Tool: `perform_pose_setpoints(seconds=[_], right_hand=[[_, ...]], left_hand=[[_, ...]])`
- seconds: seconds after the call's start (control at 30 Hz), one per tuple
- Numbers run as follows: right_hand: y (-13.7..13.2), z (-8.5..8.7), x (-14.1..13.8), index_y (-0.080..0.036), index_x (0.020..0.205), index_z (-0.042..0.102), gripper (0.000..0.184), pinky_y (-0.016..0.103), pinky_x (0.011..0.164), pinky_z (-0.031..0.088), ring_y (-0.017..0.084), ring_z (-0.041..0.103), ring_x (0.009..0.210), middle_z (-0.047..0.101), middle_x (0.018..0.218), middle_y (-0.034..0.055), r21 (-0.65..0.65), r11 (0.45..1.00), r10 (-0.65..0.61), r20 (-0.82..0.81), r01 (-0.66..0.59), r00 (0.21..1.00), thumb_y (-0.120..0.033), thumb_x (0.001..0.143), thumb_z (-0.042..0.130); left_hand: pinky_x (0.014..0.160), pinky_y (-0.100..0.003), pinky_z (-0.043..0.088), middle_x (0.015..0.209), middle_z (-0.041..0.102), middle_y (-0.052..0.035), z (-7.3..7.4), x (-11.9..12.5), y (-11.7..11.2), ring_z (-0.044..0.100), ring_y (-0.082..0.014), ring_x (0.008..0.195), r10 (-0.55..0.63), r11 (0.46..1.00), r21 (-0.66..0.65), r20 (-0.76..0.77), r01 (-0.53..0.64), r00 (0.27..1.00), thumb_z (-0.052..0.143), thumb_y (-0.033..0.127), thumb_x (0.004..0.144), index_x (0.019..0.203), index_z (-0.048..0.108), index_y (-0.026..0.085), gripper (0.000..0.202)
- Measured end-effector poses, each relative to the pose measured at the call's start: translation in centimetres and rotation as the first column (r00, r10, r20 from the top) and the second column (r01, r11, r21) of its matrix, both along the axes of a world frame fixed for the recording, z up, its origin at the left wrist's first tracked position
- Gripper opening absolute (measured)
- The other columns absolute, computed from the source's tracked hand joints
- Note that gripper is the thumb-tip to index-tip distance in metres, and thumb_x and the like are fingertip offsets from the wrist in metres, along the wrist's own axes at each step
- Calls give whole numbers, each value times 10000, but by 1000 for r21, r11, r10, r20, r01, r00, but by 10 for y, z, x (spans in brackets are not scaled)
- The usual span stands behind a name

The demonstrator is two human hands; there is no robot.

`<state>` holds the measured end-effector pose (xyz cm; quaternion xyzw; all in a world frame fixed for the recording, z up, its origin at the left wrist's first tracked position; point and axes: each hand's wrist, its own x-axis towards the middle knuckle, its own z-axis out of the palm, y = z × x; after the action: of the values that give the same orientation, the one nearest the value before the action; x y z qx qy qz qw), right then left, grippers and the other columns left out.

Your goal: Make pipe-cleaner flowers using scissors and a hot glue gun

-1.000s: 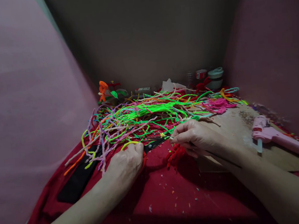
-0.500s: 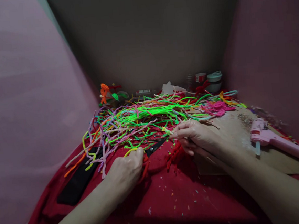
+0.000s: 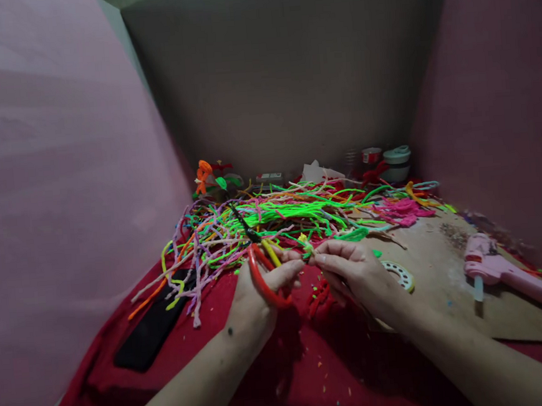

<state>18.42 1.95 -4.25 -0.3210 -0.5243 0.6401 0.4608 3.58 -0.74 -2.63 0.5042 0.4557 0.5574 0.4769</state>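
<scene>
My left hand (image 3: 259, 291) is closed, with the red handles of the scissors (image 3: 260, 275) looped over it and the dark blades pointing up and away to the left. A yellow pipe cleaner (image 3: 271, 253) lies along the handles at the same hand. The left fingertips reach in close to a small yellow-and-green pipe-cleaner flower (image 3: 304, 243). Just below its yellow top, my right hand (image 3: 351, 265) pinches it between thumb and fingers. Whether the left fingers also grip the flower, I cannot tell. Red pipe cleaners (image 3: 319, 296) lie beneath both hands.
Loose pipe cleaners (image 3: 276, 214) are heaped across the back. A black phone-like slab (image 3: 145, 338) lies left. To the right, a pink glue gun (image 3: 485, 264) and a holed ring (image 3: 399, 275) rest on cardboard (image 3: 440, 290). An orange flower (image 3: 202, 176) stands behind.
My left hand has turned over, swinging the scissor blades from the flower to up-left. Its fingertips are now beside the right hand's. The whole view has shifted slightly.
</scene>
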Motion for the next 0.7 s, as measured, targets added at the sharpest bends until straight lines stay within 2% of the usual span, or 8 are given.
perform_pose_setpoints(seconds=[0.07, 0.17, 0.3, 0.5, 0.6, 0.7], right_hand=[[-5, -2, -3, -180, 658, 542, 188, 173, 311, 260, 47, 297, 318, 372, 397, -93, 46, 999, -28, 68, 25, 997, -318, 785, 553], [-8, -4, -5, -173, 656, 557, 207, 174, 325, 248, 45, 308, 331, 376, 403, -85, 97, 994, -62, 135, 49, 989, -323, 797, 537], [-8, -4, -6, -174, 637, 538, 210, 170, 294, 256, 44, 272, 303, 347, 380, -95, 9, 1000, 13, 43, -13, 999, -327, 781, 542], [-5, -6, -8, -168, 665, 561, 168, 164, 261, 295, 44, 226, 274, 325, 349, -105, -60, 996, 68, -78, -73, 995, -303, 767, 559], [-4, -7, -8, -162, 672, 569, 141, 168, 251, 309, 41, 219, 275, 346, 365, -100, -123, 987, 82, -155, -102, 984, -275, 757, 567], [-2, -5, -6, -155, 702, 585, 116, 169, 256, 322, 33, 209, 277, 357, 382, -100, -169, 979, 68, -236, -110, 969, -258, 753, 570]], left_hand=[[519, -177, 401, 653, 546, 24, 1, 8, 6, 502, -59, 533, -9, 999, 41, 91, 5, 996, 671, 174, 669, 749, 537, 126, 164], [512, -181, 416, 654, 570, 29, -1, 11, 11, 523, -63, 519, 1, 997, 74, 118, -9, 993, 690, 156, 655, 752, 534, 134, 184], [492, -173, 418, 602, 572, 39, -1, 9, 12, 535, -61, 472, 12, 998, 53, 122, -18, 992, 670, 105, 645, 727, 530, 130, 164], [508, -186, 411, 546, 564, 24, 2, 9, 15, 527, -73, 476, -45, 998, 59, 147, 37, 988, 621, 92, 660, 701, 529, 122, 105], [526, -200, 416, 521, 548, 33, 2, 7, 15, 523, -81, 473, -13, 998, 63, 83, 8, 996, 613, 113, 664, 713, 518, 131, 109], [494, -202, 398, 535, 547, 35, 0, 1, 17, 510, -86, 452, 28, 999, 49, -105, -23, 994, 606, 187, 696, 735, 490, 148, 129]])
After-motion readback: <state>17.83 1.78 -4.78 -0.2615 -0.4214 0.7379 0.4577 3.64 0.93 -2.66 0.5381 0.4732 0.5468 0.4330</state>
